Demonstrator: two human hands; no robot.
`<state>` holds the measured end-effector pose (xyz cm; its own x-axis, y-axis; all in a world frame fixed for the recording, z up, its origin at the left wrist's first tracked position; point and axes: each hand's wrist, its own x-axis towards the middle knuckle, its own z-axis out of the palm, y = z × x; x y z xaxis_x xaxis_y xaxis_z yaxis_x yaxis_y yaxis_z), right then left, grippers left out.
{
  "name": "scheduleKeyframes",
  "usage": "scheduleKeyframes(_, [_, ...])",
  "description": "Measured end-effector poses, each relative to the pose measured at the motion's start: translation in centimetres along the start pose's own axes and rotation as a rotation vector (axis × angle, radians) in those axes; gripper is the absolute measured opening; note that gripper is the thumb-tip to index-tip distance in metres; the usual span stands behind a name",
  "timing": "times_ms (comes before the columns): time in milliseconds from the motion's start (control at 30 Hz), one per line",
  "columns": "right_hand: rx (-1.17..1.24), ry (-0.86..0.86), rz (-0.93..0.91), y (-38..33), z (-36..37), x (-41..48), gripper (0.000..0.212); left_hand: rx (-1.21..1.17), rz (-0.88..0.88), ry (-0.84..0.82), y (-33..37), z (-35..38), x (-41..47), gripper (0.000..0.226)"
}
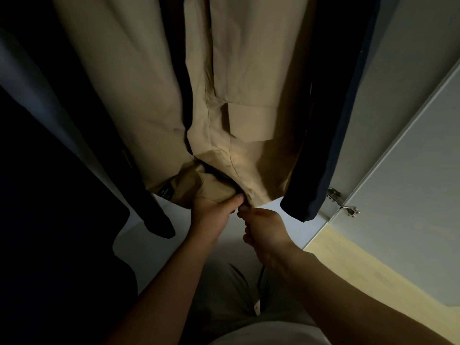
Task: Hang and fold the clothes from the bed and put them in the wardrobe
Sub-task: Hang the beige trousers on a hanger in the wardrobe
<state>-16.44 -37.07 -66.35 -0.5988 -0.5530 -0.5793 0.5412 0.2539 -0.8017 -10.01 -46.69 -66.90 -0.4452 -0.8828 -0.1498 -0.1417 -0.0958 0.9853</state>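
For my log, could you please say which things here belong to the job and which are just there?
In the job: beige coat; left hand and right hand, both gripping its hem.
Just there: black garment, navy garment, door hinge, floor.

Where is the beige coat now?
Head view, centre: the coat hangs between a black garment and a navy sleeve; left hand and right hand hold its hem.
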Motion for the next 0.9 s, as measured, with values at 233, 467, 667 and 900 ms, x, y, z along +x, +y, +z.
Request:
scheduleKeyframes(233, [-0.146, 0.044, -0.074, 0.8, 1.1, -0.3, 0.038, 0.124, -0.023, 0.055, 0.2, 1.0, 0.1, 0.018])
scheduleKeyframes(467, [-0.327, -0.001, -0.208, 1.3, 1.4, -0.8, 0.032, 0.089, -0.208, -0.02, 0.4, 1.5, 0.9, 0.05])
scheduleKeyframes(667, [-0.687, 0.063, -0.465, 1.2, 0.9, -1.1, 0.015, 0.102, -0.328, 0.025, 1.2, 1.0, 1.8, 0.02])
scheduleKeyframes(900, [-1.569, 0.325, -1.065, 3.0, -0.3, -0.7, 0.03, 0.097, -0.361, 0.027, 1.3, 0.7, 1.7, 0.027])
